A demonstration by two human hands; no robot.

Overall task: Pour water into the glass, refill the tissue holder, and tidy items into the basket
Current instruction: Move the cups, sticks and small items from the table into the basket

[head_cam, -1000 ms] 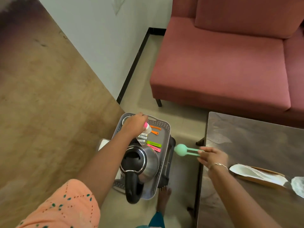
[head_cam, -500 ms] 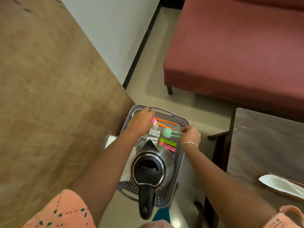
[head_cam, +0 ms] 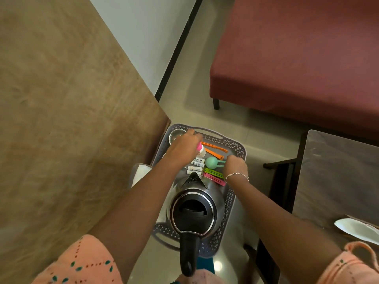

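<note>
One green scoop [head_cam: 211, 162] — in right grip [head_cam: 235, 167]

kettle [head_cam: 213, 193] filling near half of basket [head_cam: 235, 147], small items [head_cam: 196, 168] crowding far half, open floor [head_cam: 235, 119] between basket and sofa [head_cam: 297, 58]

The grey perforated basket [head_cam: 238, 147] held an upright steel kettle [head_cam: 214, 193] at its near end, with white batteries [head_cam: 195, 168], a pink-capped bottle [head_cam: 201, 150] and a mint ball-headed tool [head_cam: 211, 162] beyond.

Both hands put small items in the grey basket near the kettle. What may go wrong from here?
The basket is crowded: the mint green tool in the right hand may land on the batteries and scatter them. The pink-capped bottle in the left hand may tip once released. The left forearm may knock the kettle.
</note>
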